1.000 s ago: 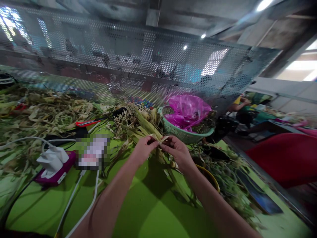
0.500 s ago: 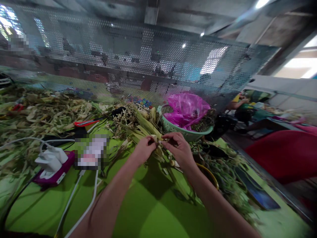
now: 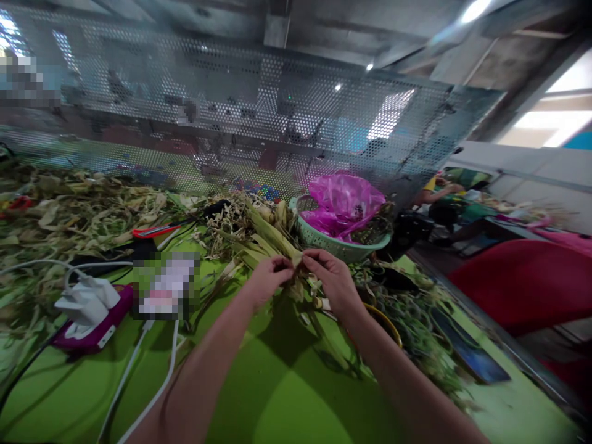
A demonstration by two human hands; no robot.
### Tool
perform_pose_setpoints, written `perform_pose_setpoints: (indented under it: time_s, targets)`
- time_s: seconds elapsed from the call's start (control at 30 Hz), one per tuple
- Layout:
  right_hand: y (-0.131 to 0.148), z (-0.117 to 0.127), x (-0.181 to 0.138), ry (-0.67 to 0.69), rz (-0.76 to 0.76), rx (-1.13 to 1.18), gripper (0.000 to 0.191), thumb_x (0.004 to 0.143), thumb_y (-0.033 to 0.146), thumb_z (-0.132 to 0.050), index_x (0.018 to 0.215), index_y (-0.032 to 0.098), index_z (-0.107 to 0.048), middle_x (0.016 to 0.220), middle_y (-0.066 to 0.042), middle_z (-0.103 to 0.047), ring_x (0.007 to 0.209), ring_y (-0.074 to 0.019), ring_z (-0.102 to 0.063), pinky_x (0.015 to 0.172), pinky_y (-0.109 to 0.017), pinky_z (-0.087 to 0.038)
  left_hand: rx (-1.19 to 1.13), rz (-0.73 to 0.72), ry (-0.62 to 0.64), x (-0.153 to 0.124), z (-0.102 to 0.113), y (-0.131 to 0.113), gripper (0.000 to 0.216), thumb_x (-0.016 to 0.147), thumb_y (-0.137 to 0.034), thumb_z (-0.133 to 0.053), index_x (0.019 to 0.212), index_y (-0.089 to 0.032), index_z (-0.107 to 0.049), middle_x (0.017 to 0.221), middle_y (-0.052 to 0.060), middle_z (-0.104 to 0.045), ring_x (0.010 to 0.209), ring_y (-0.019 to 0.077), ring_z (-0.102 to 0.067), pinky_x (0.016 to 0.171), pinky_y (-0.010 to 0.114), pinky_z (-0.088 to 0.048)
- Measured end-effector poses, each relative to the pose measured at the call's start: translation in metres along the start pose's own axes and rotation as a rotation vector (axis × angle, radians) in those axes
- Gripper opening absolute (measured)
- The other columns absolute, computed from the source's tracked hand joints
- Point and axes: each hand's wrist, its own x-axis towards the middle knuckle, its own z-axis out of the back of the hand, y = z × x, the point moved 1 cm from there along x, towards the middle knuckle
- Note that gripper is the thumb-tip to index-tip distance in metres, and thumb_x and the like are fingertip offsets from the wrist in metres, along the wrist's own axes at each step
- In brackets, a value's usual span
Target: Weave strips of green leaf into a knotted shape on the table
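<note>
In the head view, both my hands meet over the green table at a bundle of long, pale yellow-green dried leaves (image 3: 271, 234), which look like corn husks. My left hand (image 3: 269, 279) pinches the bundle's near end, thumb and finger closed. Opposite it, my right hand (image 3: 330, 276) has thumb and fingertips closed on the same end. The leaves fan away from me toward the back left, and loose strips hang below my fingers. Exactly what lies between the fingertips is too small to make out.
A pale green basket (image 3: 345, 250) with a pink plastic bag (image 3: 345, 203) stands behind my right hand. Left are a purple power strip (image 3: 104, 320), white cables, a blurred-out phone (image 3: 169, 283) and a red-edged cutter (image 3: 155, 230). Dried leaves (image 3: 83, 209) heap farther back; a dark phone (image 3: 472, 348) lies right.
The view has shifted slightly, so most things sit a little farther left. My fingertips have moved slightly at the bundle's end, and both hands still hold it.
</note>
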Motion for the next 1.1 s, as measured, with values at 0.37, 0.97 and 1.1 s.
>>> perform_pose_setpoints:
  time_s: [0.37,0.97,1.1]
  targets:
    - [0.004,0.002,-0.002,0.055,0.466,-0.518,0.024,0.071,0.012,-0.063,0.089,0.025,-0.07,0.094,-0.004,-0.069,0.096,-0.0244,-0.059,0.09,-0.04,-0.045,-0.282,0.129,-0.085,-0.003,0.006,0.001,0.028,0.065,-0.035,-0.075,0.076,-0.014,-0.059,0.066,-0.002,-0.056,0.057,0.0064,-0.051,0.056,0.018,-0.039]
    - [-0.004,0.002,-0.001,-0.035,0.304,-0.381,0.013,0.076,0.035,-0.067,0.078,0.021,-0.067,0.076,-0.002,-0.066,0.073,-0.0194,-0.058,0.072,-0.031,-0.045,0.005,-0.038,-0.022,-0.001,-0.004,0.0,0.018,0.072,-0.026,-0.068,0.08,-0.014,-0.058,0.076,0.001,-0.059,0.069,0.011,-0.053,0.067,0.023,-0.045]
    - [0.002,0.001,-0.002,-0.015,0.253,-0.326,0.017,0.074,0.037,-0.069,0.075,0.021,-0.064,0.07,-0.001,-0.063,0.068,-0.0176,-0.055,0.068,-0.029,-0.044,0.119,-0.137,-0.017,-0.002,-0.005,0.002,0.016,0.073,-0.025,-0.068,0.08,-0.015,-0.058,0.074,0.001,-0.06,0.07,0.0126,-0.053,0.066,0.024,-0.043]
